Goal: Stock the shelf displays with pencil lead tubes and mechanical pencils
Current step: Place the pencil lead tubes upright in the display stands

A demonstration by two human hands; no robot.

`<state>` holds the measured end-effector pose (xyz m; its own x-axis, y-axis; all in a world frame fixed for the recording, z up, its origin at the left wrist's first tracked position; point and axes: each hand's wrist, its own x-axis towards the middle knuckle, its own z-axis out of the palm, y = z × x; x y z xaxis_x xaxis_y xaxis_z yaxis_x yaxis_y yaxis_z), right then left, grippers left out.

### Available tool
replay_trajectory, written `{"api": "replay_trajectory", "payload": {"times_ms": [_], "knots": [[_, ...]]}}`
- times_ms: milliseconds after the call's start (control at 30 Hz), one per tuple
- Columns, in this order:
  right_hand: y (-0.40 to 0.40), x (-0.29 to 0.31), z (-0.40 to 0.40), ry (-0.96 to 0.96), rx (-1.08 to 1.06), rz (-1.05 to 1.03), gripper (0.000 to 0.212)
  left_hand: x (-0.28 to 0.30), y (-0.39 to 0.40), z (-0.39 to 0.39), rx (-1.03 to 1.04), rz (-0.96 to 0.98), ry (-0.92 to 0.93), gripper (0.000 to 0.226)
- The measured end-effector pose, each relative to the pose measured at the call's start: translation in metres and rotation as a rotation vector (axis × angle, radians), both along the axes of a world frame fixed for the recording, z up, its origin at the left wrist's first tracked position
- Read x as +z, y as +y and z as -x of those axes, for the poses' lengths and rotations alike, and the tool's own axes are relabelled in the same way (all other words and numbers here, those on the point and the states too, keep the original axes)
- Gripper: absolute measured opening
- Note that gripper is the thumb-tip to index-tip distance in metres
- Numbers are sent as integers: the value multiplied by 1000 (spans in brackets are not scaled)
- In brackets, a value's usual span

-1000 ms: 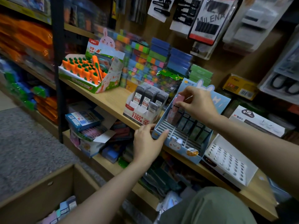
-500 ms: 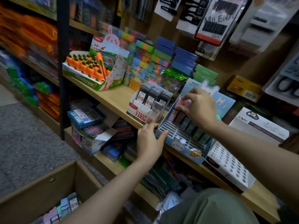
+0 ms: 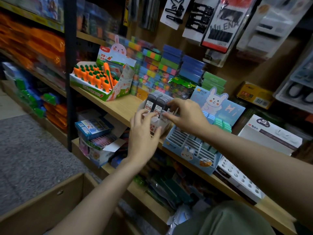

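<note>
A white and red lead tube box (image 3: 154, 128) stands on the wooden shelf (image 3: 118, 106), filled with dark grey lead tubes (image 3: 149, 103). My left hand (image 3: 144, 134) holds the box's front left corner, fingers on its side and thumb on its front. My right hand (image 3: 188, 116) reaches in from the right and pinches the top of one lead tube (image 3: 163, 115) in the front row. To the right stands the blue bunny display (image 3: 189, 145) with slotted rows, holding pastel blue and green tubes (image 3: 220, 124) at its back.
An orange carrot-pen display (image 3: 101, 82) stands at the shelf's left. Stacks of coloured erasers (image 3: 162, 68) fill the back. A white perforated tray (image 3: 237, 178) and a white box (image 3: 271, 134) lie to the right. An open cardboard box (image 3: 42, 206) sits on the floor.
Both hands left the blue bunny display and moved left to the lead tube box. The left hand now holds the box and the right pinches a tube in it.
</note>
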<state>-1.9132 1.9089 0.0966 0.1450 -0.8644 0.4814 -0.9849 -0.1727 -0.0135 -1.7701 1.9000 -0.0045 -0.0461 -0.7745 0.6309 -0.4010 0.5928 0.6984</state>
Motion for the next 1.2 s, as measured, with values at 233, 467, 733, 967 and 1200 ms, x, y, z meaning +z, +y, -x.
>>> {"api": "replay_trajectory", "payload": {"times_ms": [233,467,733,967,1200], "knots": [[-22,9,4,-116,-100,1,10,-15,-8,-5,-135,-28,-358,60],[-28,0,10,-176,-179,45,13,-13,-10,-4,-142,-24,-352,58],[-27,1,10,-101,-235,120,18,-18,-4,-11,-206,-4,-370,66],[21,-20,-16,-187,104,190,23,-37,20,-52,-233,-54,-319,43],[76,-150,-105,-366,398,-365,12,-136,79,-151,-65,-805,-202,10]]}}
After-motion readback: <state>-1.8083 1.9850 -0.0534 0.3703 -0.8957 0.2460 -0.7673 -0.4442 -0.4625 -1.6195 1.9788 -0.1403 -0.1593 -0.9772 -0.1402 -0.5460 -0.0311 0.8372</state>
